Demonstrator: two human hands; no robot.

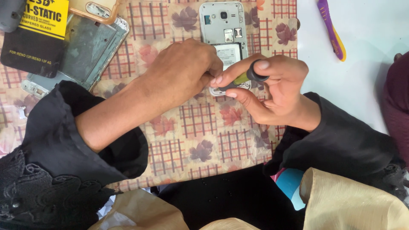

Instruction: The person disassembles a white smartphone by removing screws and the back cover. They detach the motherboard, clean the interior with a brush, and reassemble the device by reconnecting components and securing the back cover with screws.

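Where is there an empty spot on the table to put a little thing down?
The white table is bare between the flowered mat's right edge and the purple tool. The mat is also free below both hands, toward the sleeves. It is crowded around the opened phone, where the left hand and right hand with the screwdriver meet, and top left by the metal frame.

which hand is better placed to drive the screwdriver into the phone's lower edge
Right. The right hand already grips the screwdriver, its tip at the opened phone. The left hand rests on the phone's lower part, seemingly steadying it.
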